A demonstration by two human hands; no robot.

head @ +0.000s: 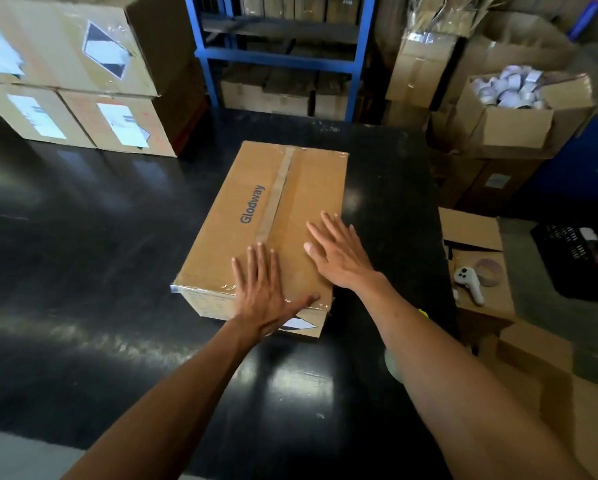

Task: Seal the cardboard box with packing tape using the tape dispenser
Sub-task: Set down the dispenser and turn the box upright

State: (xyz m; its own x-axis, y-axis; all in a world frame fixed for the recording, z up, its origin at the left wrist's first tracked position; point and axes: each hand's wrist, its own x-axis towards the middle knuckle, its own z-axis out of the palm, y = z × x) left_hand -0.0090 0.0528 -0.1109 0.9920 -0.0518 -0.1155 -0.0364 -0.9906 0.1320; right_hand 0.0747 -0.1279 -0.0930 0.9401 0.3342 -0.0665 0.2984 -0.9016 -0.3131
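A closed cardboard box [242, 209] marked "Glodway" lies on the black table [83, 271], with a strip of clear tape [277, 192] running along its centre seam and shiny tape over its near and far edges. My left hand [263, 289] rests flat on the box's near edge, fingers spread, thumb along the front rim. My right hand [339, 251] lies flat on the right half of the lid, fingers apart. Neither hand holds anything. Under my right forearm a greenish object [393, 367] with a yellow bit shows partly; I cannot tell what it is.
Stacked labelled cartons [65, 81] stand at the table's back left. A blue shelf frame [280, 57] rises behind. To the right are an open carton of tape rolls [509, 88], a low box holding a white controller [469, 280], and a black crate [574, 258].
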